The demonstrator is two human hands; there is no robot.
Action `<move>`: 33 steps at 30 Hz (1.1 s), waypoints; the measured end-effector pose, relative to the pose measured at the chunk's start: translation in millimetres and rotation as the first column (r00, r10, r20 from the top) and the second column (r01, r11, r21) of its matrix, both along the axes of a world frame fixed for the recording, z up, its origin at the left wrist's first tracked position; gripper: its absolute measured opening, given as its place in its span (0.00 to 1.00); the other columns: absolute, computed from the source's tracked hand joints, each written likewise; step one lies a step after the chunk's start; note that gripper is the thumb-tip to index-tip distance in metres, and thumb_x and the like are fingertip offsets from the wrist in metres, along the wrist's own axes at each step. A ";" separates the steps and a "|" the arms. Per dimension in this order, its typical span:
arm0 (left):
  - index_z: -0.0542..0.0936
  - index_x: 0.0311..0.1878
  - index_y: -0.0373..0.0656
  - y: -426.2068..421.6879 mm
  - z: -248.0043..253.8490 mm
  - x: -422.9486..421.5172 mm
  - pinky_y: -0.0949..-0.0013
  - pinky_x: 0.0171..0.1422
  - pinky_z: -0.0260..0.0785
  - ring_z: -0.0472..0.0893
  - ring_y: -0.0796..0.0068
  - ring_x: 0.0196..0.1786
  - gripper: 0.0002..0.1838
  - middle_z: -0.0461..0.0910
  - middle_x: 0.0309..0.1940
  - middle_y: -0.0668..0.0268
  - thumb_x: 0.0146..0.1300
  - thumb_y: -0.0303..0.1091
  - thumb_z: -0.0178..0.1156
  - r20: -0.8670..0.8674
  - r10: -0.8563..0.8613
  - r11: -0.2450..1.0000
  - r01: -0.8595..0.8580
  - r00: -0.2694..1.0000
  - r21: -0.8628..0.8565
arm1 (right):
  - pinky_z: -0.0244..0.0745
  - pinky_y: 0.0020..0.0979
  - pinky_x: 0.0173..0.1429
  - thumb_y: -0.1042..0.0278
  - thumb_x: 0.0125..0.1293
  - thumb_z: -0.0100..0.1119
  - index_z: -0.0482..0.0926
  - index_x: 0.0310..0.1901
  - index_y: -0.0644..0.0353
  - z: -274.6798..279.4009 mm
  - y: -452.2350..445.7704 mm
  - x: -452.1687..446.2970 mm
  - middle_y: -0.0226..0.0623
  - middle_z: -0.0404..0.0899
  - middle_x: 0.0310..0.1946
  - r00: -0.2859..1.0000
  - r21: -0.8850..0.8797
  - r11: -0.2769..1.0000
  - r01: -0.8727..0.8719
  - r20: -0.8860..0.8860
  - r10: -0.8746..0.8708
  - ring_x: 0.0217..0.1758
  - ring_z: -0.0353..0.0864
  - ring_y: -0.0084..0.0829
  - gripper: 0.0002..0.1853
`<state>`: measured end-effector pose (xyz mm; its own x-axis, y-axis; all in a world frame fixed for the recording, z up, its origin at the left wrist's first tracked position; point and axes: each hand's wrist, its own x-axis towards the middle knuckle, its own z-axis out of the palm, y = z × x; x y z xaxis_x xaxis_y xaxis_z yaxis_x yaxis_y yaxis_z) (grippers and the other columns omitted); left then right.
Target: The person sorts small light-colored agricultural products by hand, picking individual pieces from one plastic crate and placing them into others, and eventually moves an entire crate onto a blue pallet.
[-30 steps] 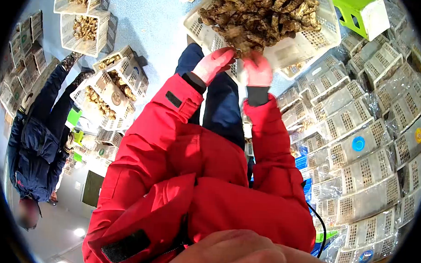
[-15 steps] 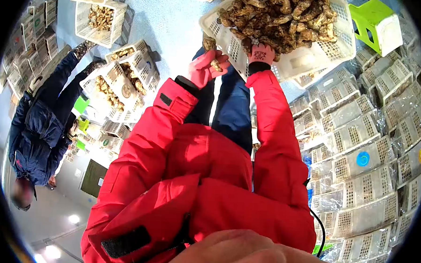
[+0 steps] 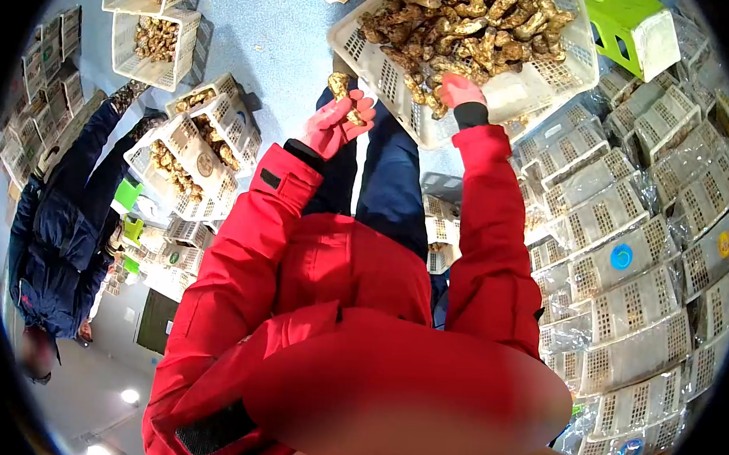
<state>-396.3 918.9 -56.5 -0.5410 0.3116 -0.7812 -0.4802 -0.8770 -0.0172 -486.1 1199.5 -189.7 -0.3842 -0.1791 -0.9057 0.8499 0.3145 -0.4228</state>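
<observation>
My left hand [image 3: 330, 127], palm up, holds a brown-and-cream mushroom [image 3: 339, 86], with mushroom also showing between its fingers; whether this is one piece or two I cannot tell. It is just left of a white plastic crate [image 3: 583, 70] heaped with brown mushrooms [image 3: 471, 29]. My right hand [image 3: 461, 92] is over the near side of the crate, beside the mushrooms at the edge of the heap. Its fingers are curled in, and their tips are hidden from view.
To the left are more white crates of mushrooms [image 3: 157, 39], some of them tilted. A person in dark clothes [image 3: 64, 222] is beyond them. A green-and-white stool [image 3: 633, 36] stands past the crate's right end. Stacked, plastic-wrapped crates [image 3: 621, 304] fill the right side.
My right hand has shifted right along the crate's near side, uncovering a few mushrooms there. My left hand still holds mushroom, now turned palm up. The whole view has shifted slightly.
</observation>
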 end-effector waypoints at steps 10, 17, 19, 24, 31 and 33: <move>0.54 0.62 0.38 -2.2 14.1 -6.1 0.57 0.64 0.54 0.64 0.61 0.60 0.25 0.62 0.59 0.56 0.64 0.35 0.44 -0.120 0.090 0.985 -0.070 0.989 0.156 | 0.62 0.36 0.58 0.43 0.52 0.48 0.70 0.53 0.49 -21.1 -60.9 26.2 0.38 0.70 0.52 0.353 0.420 0.215 -0.882 0.286 0.891 0.55 0.69 0.37 0.28; 0.61 0.57 0.36 -2.8 6.2 1.3 0.56 0.59 0.62 0.71 0.59 0.53 0.22 0.68 0.52 0.55 0.61 0.33 0.50 -0.015 0.087 0.991 -0.085 0.996 0.099 | 0.70 0.37 0.47 0.55 0.57 0.40 0.77 0.39 0.53 24.0 -42.0 30.4 0.37 0.77 0.42 0.155 0.562 0.065 -0.824 0.112 0.982 0.46 0.76 0.35 0.17; 0.62 0.57 0.37 -3.0 6.2 -2.4 0.56 0.57 0.64 0.73 0.60 0.51 0.22 0.69 0.51 0.56 0.60 0.33 0.50 -0.025 0.030 0.998 -0.029 0.999 0.055 | 0.71 0.38 0.38 0.59 0.57 0.39 0.73 0.43 0.49 -34.9 -4.6 78.2 0.37 0.77 0.34 0.041 0.731 -0.016 -0.682 0.060 0.997 0.37 0.77 0.37 0.16; 0.60 0.59 0.39 19.2 24.4 -50.3 0.61 0.59 0.61 0.70 0.65 0.54 0.25 0.69 0.52 0.59 0.60 0.36 0.52 -0.159 -0.144 0.989 0.140 0.977 -0.036 | 0.72 0.37 0.31 0.62 0.59 0.42 0.80 0.36 0.47 -11.4 -31.5 62.2 0.28 0.79 0.35 -0.063 0.796 -0.139 -0.588 0.126 0.990 0.39 0.79 0.28 0.13; 0.65 0.57 0.43 28.3 27.2 -37.9 0.71 0.51 0.64 0.72 0.76 0.49 0.24 0.70 0.51 0.66 0.60 0.44 0.51 -0.033 -0.348 0.928 0.340 0.937 -0.153 | 0.74 0.30 0.31 0.66 0.57 0.45 0.80 0.32 0.46 -37.1 -27.8 51.0 0.28 0.80 0.34 -0.052 0.635 -0.251 -0.730 0.315 0.948 0.39 0.79 0.27 0.11; 0.68 0.54 0.42 25.4 10.0 -12.9 0.72 0.48 0.66 0.73 0.77 0.45 0.22 0.73 0.47 0.66 0.61 0.45 0.49 0.063 -0.367 0.912 0.372 0.928 -0.174 | 0.72 0.29 0.31 0.67 0.56 0.45 0.76 0.25 0.52 -14.4 -36.5 42.8 0.33 0.77 0.26 -0.072 0.680 -0.239 -0.693 0.264 0.962 0.32 0.77 0.26 0.09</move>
